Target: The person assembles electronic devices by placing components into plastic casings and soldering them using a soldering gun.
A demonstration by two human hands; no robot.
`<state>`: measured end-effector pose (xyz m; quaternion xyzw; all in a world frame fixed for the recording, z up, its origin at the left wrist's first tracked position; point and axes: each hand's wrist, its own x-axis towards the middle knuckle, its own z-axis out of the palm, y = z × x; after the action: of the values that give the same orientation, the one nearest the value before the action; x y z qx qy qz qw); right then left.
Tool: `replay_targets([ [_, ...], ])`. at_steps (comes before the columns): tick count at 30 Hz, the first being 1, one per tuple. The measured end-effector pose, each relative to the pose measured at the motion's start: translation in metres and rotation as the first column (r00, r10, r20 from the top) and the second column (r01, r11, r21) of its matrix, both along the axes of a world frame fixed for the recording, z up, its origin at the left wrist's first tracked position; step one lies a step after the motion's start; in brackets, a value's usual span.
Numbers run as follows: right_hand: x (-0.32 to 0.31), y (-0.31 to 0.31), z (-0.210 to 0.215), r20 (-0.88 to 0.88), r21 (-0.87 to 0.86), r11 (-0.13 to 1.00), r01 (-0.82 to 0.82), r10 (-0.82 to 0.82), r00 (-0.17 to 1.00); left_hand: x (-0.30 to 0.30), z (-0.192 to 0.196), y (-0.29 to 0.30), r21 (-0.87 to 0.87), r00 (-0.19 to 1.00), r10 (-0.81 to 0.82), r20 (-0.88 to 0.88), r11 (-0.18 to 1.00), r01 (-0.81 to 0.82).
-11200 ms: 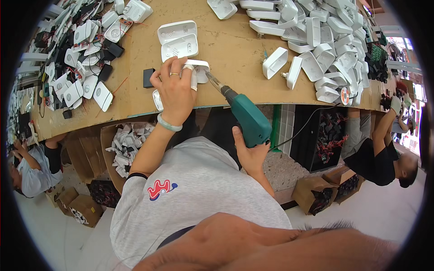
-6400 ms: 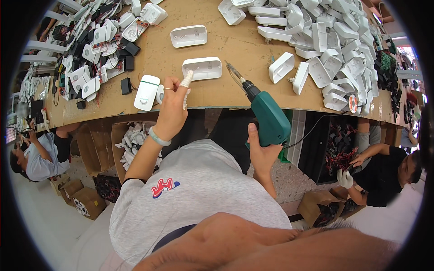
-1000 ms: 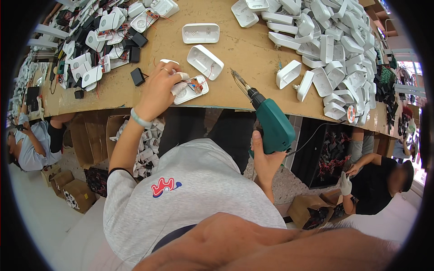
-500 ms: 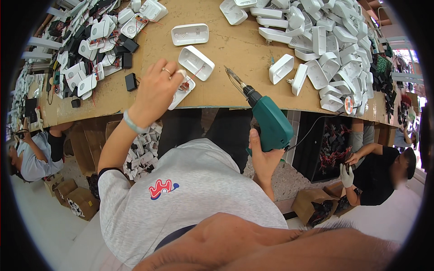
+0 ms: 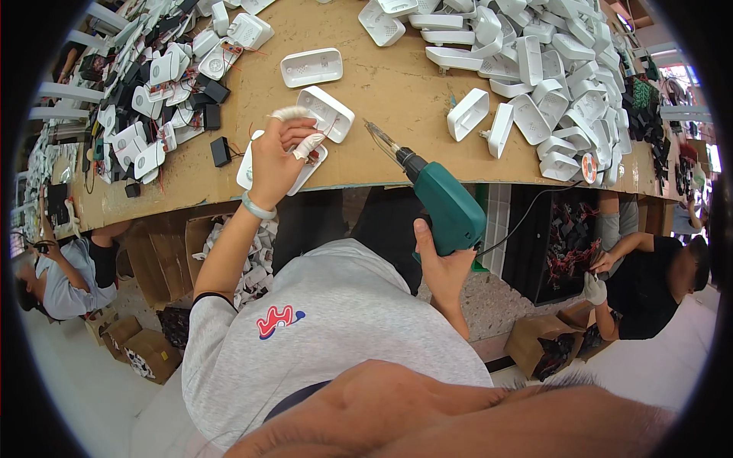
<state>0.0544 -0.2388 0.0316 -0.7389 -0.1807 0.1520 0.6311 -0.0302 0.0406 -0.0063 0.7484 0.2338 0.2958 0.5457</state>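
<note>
My right hand (image 5: 447,263) grips a green soldering gun (image 5: 450,204) by its handle. Its narrow metal tip points up and left over the table's near edge. My left hand (image 5: 282,156), with white wrapping on some fingertips, is closed at the near corner of an open white plastic shell (image 5: 327,114). Whatever lies between its fingers is too small to make out. Partly under this hand, a white cover (image 5: 309,174) with small red parts lies at the table edge. Another white piece (image 5: 246,169) shows left of my wrist. A second empty shell (image 5: 311,67) lies farther back.
A heap of white shells (image 5: 534,91) covers the right of the table (image 5: 389,84). White covers with black boxes and wires (image 5: 149,126) pile up at left. A solder spool (image 5: 589,168) sits near the gun's cord (image 5: 527,217). Co-workers (image 5: 649,282) sit on both sides.
My left hand has moved right to the shell's near corner, and its fingers have turned. A white piece left of my wrist has come into sight. The soldering gun stays in my right hand.
</note>
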Motion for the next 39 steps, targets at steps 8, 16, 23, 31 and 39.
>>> replay_targets([
  [8,-0.004,0.005,0.012,-0.102,-0.044,0.999,0.006,-0.011,0.995,0.011,0.018,0.004,0.344,0.987,-0.013,-0.16,0.937,0.068],
  [16,-0.008,0.002,0.007,-0.064,0.033,0.999,-0.023,0.025,0.998,0.033,0.04,0.004,0.905,0.969,0.1,-0.227,0.39,0.172],
  [23,-0.012,0.007,0.006,0.051,-0.073,0.996,-0.044,0.047,0.998,0.032,0.011,0.0,0.792,0.957,0.066,-0.282,0.579,0.193],
  [31,-0.011,0.026,0.002,0.051,-0.252,0.965,-0.077,0.093,0.994,0.029,0.012,-0.01,0.781,0.951,0.126,-0.283,0.606,0.152],
  [39,-0.007,0.039,0.0,0.145,-0.289,0.954,-0.08,0.126,0.981,0.028,0.014,-0.011,0.79,0.928,0.153,-0.341,0.581,0.195],
])
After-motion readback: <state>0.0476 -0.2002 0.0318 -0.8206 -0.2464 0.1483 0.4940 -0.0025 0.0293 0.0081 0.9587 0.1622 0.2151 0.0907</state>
